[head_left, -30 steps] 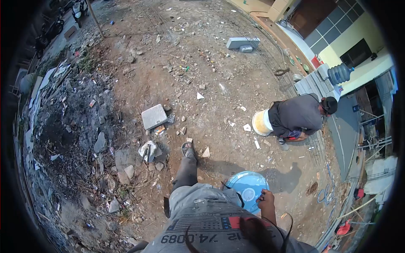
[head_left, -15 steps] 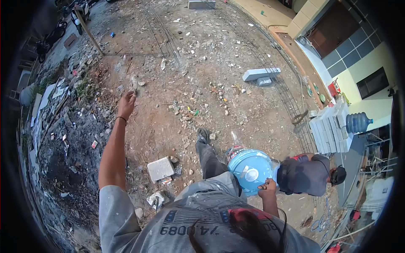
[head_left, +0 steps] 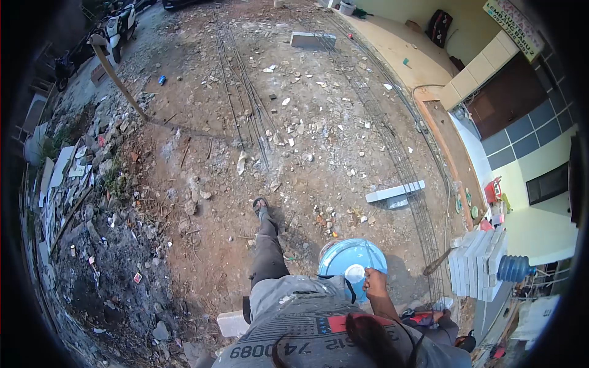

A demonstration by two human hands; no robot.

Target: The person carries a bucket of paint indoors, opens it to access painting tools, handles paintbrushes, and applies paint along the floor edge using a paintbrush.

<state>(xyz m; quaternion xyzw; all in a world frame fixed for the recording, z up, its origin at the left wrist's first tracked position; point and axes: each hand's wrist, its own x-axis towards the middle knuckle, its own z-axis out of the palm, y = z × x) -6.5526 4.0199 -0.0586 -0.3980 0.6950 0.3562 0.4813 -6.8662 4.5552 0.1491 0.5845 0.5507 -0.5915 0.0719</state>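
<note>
Curling tightly closed in the head view, the fingers of the person's right hand have hold of a round, light-blue plastic bucket at its top, the exact grip hidden. It is at the person's right side; a lid with a whitish central disc conceals its contents. The left hand is out of view, its state untold. A ribbed, translucent blue jug is beside stacked pale-grey blocks.
</note>
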